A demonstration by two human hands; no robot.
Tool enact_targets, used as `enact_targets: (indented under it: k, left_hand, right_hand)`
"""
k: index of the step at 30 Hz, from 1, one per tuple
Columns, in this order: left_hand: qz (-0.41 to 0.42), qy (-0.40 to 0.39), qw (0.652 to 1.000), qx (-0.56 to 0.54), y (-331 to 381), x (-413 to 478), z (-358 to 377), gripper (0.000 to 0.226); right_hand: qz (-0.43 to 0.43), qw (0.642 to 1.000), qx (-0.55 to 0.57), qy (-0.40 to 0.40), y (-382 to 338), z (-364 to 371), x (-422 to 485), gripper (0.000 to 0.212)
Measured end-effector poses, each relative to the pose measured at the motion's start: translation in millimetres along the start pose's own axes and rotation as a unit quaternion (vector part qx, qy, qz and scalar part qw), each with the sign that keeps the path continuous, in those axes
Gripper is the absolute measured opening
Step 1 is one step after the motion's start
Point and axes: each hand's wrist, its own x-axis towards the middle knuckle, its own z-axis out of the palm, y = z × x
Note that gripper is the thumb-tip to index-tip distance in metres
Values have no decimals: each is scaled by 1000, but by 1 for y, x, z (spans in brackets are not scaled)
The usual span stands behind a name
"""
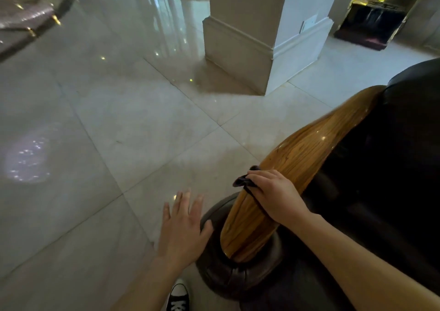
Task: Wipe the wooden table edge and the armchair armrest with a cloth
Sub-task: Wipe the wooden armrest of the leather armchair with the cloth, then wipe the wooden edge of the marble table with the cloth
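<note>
Your right hand (273, 191) is pressed down on the glossy wooden armrest (292, 163) of the dark leather armchair (385, 167), at the near part of the rail, fingers closed over a dark cloth (245, 182). The cloth bunches out past your fingertips on the left side of the wood and trails under your palm. Your left hand (183, 227) is released, fingers spread, hovering above the pale tiled floor (107, 120) just left of the padded arm front. A white pillar (262, 36) stands beyond.
</note>
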Motion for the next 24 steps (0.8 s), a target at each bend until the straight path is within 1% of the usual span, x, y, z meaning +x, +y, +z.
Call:
enact_targets:
  k: [3, 6, 9, 15, 19, 24]
  left_hand:
    - [-45, 16, 999, -7, -15, -25, -12, 75]
    - [-90, 19, 996, -15, -36, -56, -22, 72]
    - [-130, 40, 990, -28, -59, -89, -35, 75]
    - [-197, 69, 977, -38, -118, -152, -51, 86]
    - [-237, 89, 965, -68, -157, -206, -44, 85]
    - [-280, 116, 949, -85, -205, -290, -35, 78]
  right_hand:
    - [-53, 999, 4, -7, -35, -5, 12, 15]
    - [-99, 995, 18, -28, -74, -2, 21, 17]
    - [-136, 989, 23, -45, -115, 9, 27, 17]
    - [-168, 983, 13, -68, -183, 40, 29, 16]
    - [-203, 974, 5, -100, -238, 65, 21, 16]
    - [-250, 959, 19, -134, -332, 99, -6, 17]
